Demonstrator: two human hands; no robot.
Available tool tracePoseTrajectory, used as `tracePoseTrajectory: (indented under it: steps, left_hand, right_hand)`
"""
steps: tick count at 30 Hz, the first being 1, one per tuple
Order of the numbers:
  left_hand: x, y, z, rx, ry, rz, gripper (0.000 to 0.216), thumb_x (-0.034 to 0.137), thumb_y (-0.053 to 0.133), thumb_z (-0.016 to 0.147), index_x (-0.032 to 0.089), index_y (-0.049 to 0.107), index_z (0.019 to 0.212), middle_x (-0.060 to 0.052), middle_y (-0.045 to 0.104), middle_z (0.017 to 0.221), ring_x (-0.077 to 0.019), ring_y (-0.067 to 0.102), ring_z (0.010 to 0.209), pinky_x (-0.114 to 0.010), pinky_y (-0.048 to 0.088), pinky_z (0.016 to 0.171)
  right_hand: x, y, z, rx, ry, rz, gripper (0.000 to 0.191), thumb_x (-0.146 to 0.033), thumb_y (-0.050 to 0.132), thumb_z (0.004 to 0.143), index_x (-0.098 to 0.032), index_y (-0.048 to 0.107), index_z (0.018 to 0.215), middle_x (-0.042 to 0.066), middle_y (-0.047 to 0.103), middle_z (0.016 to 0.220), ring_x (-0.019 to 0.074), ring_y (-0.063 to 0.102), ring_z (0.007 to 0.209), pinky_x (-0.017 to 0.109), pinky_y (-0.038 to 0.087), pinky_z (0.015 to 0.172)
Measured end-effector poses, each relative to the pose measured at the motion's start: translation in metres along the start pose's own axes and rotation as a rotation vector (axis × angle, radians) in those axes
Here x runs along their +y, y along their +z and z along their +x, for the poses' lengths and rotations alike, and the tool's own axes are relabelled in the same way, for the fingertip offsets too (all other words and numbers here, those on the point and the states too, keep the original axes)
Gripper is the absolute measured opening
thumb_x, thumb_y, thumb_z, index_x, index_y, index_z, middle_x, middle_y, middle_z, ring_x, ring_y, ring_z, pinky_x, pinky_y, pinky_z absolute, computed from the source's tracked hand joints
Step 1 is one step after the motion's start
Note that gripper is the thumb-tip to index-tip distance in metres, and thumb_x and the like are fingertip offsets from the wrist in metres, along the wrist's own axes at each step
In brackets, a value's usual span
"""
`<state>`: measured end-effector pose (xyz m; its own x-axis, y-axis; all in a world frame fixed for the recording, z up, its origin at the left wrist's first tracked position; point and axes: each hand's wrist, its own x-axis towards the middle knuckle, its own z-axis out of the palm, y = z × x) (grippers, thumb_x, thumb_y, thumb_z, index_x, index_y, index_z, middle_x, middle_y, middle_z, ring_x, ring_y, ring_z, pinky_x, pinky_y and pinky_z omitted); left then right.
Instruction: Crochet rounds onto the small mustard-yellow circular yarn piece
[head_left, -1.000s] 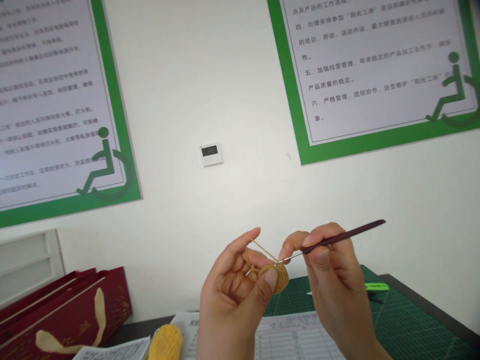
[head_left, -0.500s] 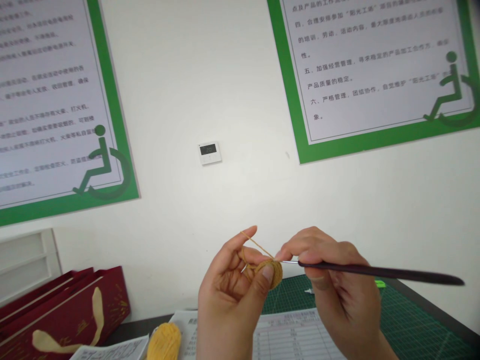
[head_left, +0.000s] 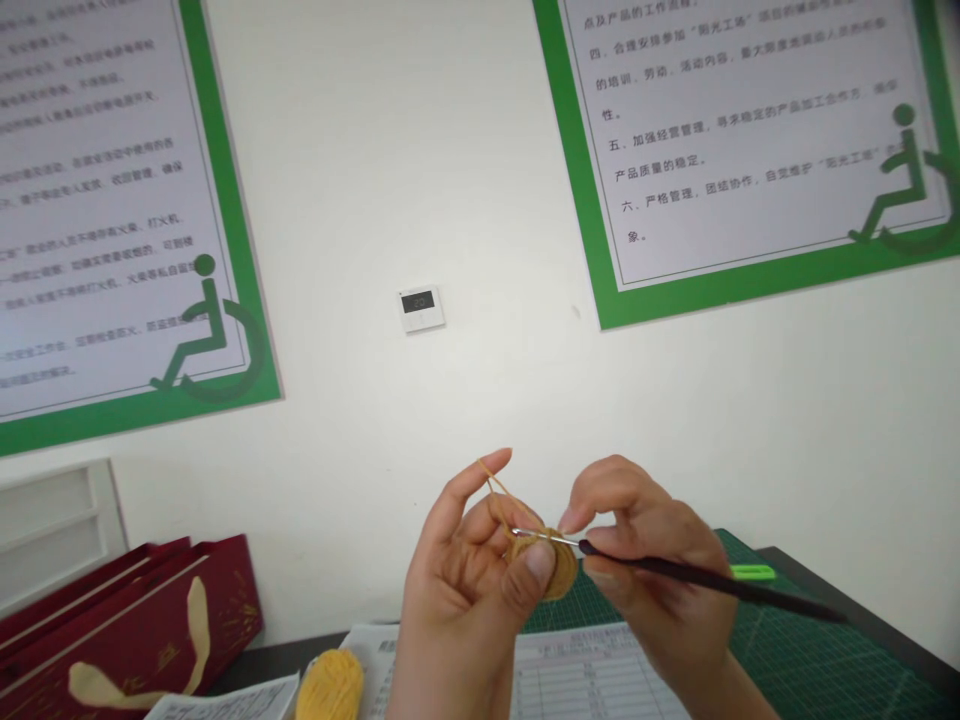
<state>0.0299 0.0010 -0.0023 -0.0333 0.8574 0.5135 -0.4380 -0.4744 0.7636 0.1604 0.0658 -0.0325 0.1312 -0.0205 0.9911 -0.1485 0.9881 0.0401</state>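
My left hand (head_left: 469,580) is raised in front of the wall and pinches a small round mustard-yellow crochet piece (head_left: 559,570) between thumb and fingers. A yellow yarn strand (head_left: 501,487) runs over its raised index finger. My right hand (head_left: 652,570) grips a dark crochet hook (head_left: 705,578). The hook's metal tip pokes leftward into the top of the crochet piece, and its handle points down to the right.
A yellow yarn ball (head_left: 330,685) lies on the dark table beside printed sheets (head_left: 592,675). A green cutting mat (head_left: 810,650) carries a bright green tool (head_left: 752,573). Red gift bags (head_left: 127,625) stand at left. Green-framed posters (head_left: 750,150) and a thermostat (head_left: 421,307) hang on the wall.
The hook swung from pointing up and to the right, through level, to tilting down to the right. Its tip has pushed further left into the crochet piece. My left hand kept its hold.
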Motion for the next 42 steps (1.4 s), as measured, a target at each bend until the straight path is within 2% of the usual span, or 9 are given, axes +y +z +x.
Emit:
tracePoseTrajectory:
  steps: [4,7,10,11,17,22,31,35,42]
  left_hand:
    - [-0.001,0.000,-0.001,0.002,-0.029,-0.015,0.063,0.013,0.087,0.071,0.020,0.066,0.130,-0.002,0.066,0.079,-0.0139,0.061,0.073,-0.023,0.052,0.066]
    - [-0.002,0.003,-0.001,0.022,0.000,-0.003,0.061,0.012,0.085,0.073,0.020,0.065,0.129,-0.001,0.066,0.079,-0.0124,0.061,0.070,-0.023,0.053,0.066]
    - [-0.003,0.007,-0.002,0.037,0.065,0.047,0.056,0.011,0.082,0.076,0.021,0.064,0.129,0.000,0.067,0.078,-0.0118,0.062,0.070,-0.022,0.054,0.069]
    - [-0.003,0.008,-0.002,0.041,0.088,0.071,0.056,0.011,0.081,0.077,0.022,0.063,0.129,0.001,0.068,0.078,-0.0117,0.062,0.070,-0.022,0.053,0.069]
    - [-0.005,0.010,-0.002,0.071,0.170,0.176,0.056,0.011,0.077,0.082,0.025,0.060,0.133,0.003,0.065,0.074,-0.0128,0.063,0.069,-0.024,0.051,0.068]
    - [-0.005,0.006,0.000,0.071,0.170,0.143,0.052,0.012,0.079,0.080,0.024,0.065,0.129,0.001,0.063,0.078,-0.0127,0.058,0.068,-0.025,0.048,0.064]
    - [-0.003,0.008,-0.001,0.056,0.114,0.075,0.054,0.011,0.080,0.078,0.021,0.065,0.129,-0.001,0.065,0.079,-0.0107,0.057,0.066,-0.022,0.046,0.060]
    - [-0.006,0.007,0.000,0.042,0.124,0.063,0.052,0.011,0.080,0.079,0.023,0.067,0.127,-0.001,0.067,0.080,-0.0111,0.058,0.066,-0.023,0.048,0.062]
    - [-0.007,0.006,0.001,0.057,0.127,0.065,0.051,0.011,0.082,0.076,0.024,0.070,0.123,-0.001,0.068,0.082,-0.0114,0.061,0.067,-0.023,0.049,0.063]
  right_hand:
    - [0.006,0.000,-0.008,0.033,-0.064,-0.069,0.017,-0.018,0.064,0.093,-0.029,0.068,0.105,0.002,0.070,0.086,0.0197,0.063,0.075,0.040,0.054,0.065]
    - [0.004,0.006,-0.015,0.069,-0.091,-0.256,0.015,-0.011,0.062,0.091,-0.022,0.068,0.100,0.002,0.066,0.077,0.0178,0.061,0.069,0.034,0.054,0.057]
    - [-0.001,0.011,-0.017,0.120,-0.409,-0.606,0.026,0.006,0.069,0.079,-0.017,0.068,0.090,0.004,0.068,0.085,0.0185,0.065,0.078,0.039,0.057,0.070]
    - [-0.003,0.011,-0.016,0.107,-0.414,-0.646,0.025,0.006,0.068,0.079,-0.016,0.067,0.091,0.005,0.069,0.088,0.0191,0.065,0.080,0.041,0.057,0.072]
    - [-0.017,0.011,-0.009,0.110,-0.043,-0.342,0.021,-0.006,0.057,0.089,-0.020,0.061,0.104,0.003,0.062,0.081,0.0173,0.058,0.073,0.034,0.048,0.062]
    - [-0.020,0.012,-0.004,0.315,0.336,-0.083,0.012,-0.021,0.049,0.102,-0.023,0.059,0.096,0.000,0.059,0.079,0.0135,0.055,0.069,0.028,0.045,0.062]
    - [-0.016,0.013,0.011,0.277,0.994,0.575,0.041,-0.049,0.071,0.088,-0.018,0.053,0.069,-0.002,0.052,0.065,0.0107,0.046,0.062,0.023,0.042,0.060]
    - [-0.016,0.020,0.008,0.290,1.122,0.781,0.037,-0.046,0.079,0.082,-0.017,0.059,0.072,-0.001,0.057,0.070,0.0101,0.048,0.064,0.021,0.046,0.062]
    - [-0.013,0.021,0.001,0.360,1.154,0.926,0.026,-0.039,0.079,0.084,-0.016,0.068,0.078,-0.001,0.061,0.074,0.0098,0.054,0.066,0.021,0.051,0.065]
